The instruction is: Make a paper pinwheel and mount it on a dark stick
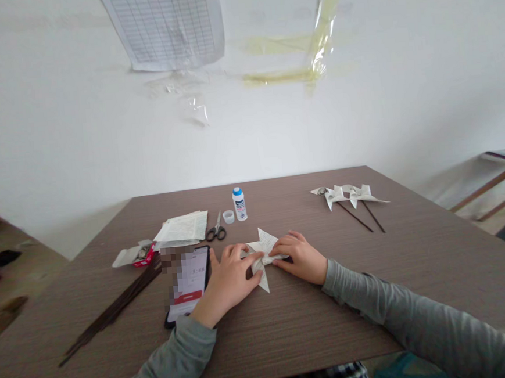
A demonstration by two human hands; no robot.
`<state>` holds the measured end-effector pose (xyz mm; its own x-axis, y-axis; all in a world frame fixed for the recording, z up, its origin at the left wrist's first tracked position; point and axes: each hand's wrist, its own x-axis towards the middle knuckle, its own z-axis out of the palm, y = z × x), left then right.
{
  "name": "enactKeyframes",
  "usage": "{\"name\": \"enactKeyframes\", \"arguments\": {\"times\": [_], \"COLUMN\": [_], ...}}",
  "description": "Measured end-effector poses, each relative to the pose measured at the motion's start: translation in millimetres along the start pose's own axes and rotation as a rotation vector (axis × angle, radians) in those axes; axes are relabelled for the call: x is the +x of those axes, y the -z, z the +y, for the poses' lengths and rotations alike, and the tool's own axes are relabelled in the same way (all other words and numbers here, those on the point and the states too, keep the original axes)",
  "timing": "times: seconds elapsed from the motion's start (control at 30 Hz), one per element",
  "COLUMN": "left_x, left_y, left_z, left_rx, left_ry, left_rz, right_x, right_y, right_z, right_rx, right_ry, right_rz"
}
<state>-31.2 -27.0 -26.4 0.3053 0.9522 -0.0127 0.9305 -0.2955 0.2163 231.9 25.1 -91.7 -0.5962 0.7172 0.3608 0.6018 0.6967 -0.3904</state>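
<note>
A folded paper pinwheel (263, 247) made of printed paper lies on the brown table (289, 326) in front of me. My left hand (227, 284) presses on its left side with the fingertips pinching a flap. My right hand (299, 256) rests on its right side, fingers curled over the paper. Both arms wear grey sleeves.
A phone (189, 284) lies left of my left hand, beside a bundle of thin dark sticks (113, 310). Behind are scissors (216, 231), a glue bottle (239, 204), its cap (228, 216), printed paper sheets (185, 226) and a small red box (141, 255). Two finished pinwheels on sticks (349, 199) lie at the back right.
</note>
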Motion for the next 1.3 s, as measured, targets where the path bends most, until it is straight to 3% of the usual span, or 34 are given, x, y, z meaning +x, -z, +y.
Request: {"name": "enactKeyframes", "arguments": {"times": [0.97, 1.3], "left_x": [1.2, 0.8], "left_y": [-3.5, 2.1], "left_z": [-2.3, 1.2], "left_rx": [0.0, 0.043], "left_ry": [0.002, 0.014], "left_rz": [0.06, 0.001], "right_x": [0.5, -0.3], "right_y": [0.2, -1.2], "right_z": [-0.4, 2.5], "right_rx": [-0.012, -0.004], "right_ry": [-0.026, -0.007], "right_rz": [-0.016, -0.001]}}
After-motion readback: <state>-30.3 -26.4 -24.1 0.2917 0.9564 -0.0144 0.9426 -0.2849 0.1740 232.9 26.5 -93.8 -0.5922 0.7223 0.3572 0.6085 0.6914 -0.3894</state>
